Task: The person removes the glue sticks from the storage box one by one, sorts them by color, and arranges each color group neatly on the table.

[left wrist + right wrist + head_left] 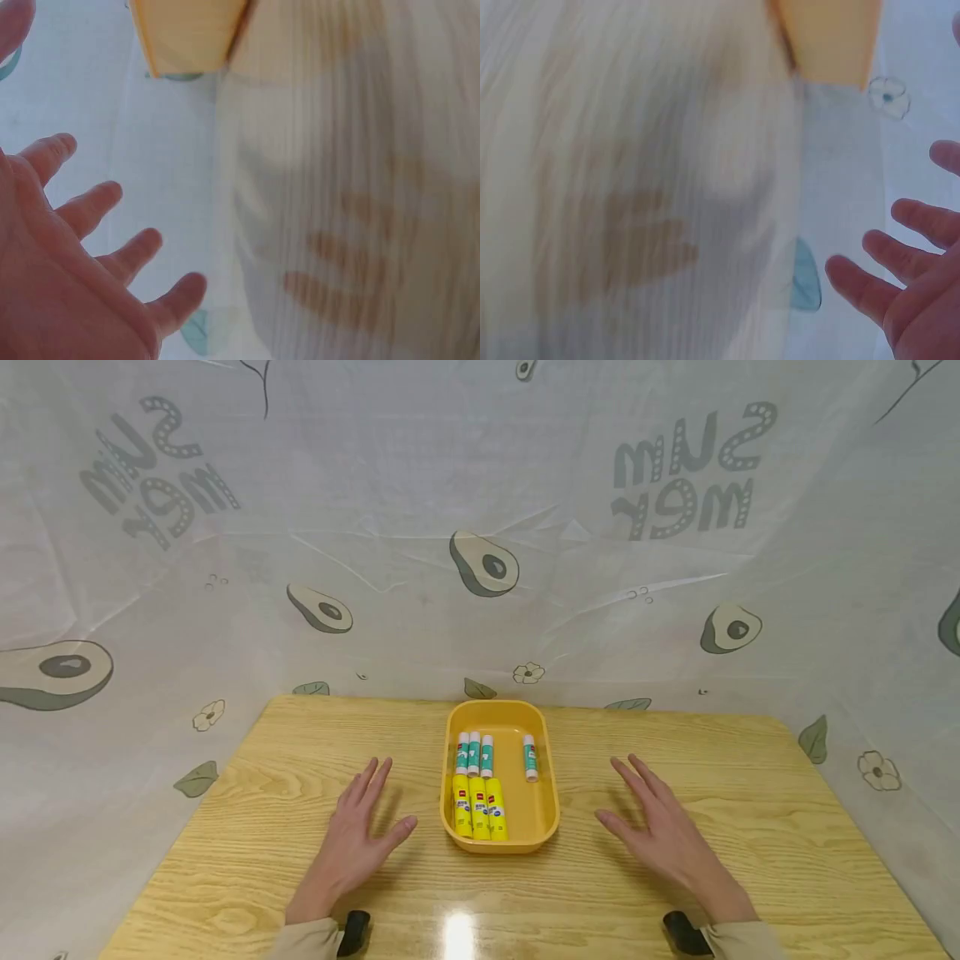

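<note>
A yellow-orange plastic tray [531, 814] sits on the wooden table between my two hands. Inside, along its left side, lie three white-and-teal glue sticks [474, 753] above three yellow glue sticks [479, 808]. One more teal glue stick [530, 757] lies alone by the tray's right wall. My left hand [356, 839] hovers left of the tray, fingers spread, holding nothing. On the other side my right hand [663, 835] is held the same way, apart from the tray. Both wrist views show spread fingers and the tray's outer wall [187, 37].
The wooden table [750, 793] reaches back to a white curtain [420, 635] printed with avocados, leaves and flowers. A black strap [354, 932] is on the left wrist and another black strap [686, 933] on the right. Light glares off the table's front.
</note>
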A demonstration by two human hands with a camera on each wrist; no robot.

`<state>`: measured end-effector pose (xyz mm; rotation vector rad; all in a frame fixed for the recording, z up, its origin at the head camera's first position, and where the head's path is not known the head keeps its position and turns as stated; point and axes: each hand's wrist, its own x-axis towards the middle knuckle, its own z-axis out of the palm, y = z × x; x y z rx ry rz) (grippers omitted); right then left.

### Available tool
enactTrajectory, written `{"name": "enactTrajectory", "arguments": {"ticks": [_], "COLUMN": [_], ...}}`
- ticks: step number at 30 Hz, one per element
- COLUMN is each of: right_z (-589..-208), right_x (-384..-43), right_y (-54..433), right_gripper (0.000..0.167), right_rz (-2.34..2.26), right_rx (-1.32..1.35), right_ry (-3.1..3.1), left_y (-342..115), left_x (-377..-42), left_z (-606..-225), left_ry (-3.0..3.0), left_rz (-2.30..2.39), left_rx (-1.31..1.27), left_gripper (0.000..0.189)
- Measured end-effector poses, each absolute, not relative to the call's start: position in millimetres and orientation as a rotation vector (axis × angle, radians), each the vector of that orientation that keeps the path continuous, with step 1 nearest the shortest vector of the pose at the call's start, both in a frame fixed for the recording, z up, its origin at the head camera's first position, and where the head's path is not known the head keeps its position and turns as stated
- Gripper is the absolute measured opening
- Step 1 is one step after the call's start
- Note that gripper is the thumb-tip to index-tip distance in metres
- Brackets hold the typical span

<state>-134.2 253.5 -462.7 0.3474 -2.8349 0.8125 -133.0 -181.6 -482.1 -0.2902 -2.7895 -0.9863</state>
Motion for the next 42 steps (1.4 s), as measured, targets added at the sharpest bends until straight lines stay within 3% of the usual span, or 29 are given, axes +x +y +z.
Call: {"name": "enactTrajectory", "arguments": {"ticks": [23, 42], "right_z": [-444, -439], "right_x": [-154, -164], "right_y": [194, 154], "right_gripper": [0.058, 0.053], "right_rz": [1.36, 1.72], "right_rx": [0.578, 0.621], "right_ry": [-2.51, -2.543], "left_y": [-131, -116], "left_x": [-147, -154], "left_z": [-477, -485], "left_ry": [-2.753, -2.758], "left_rz": [-1.544, -1.793], "left_rx": [-0.453, -0.362], "left_gripper": [0.088, 0.103]}}
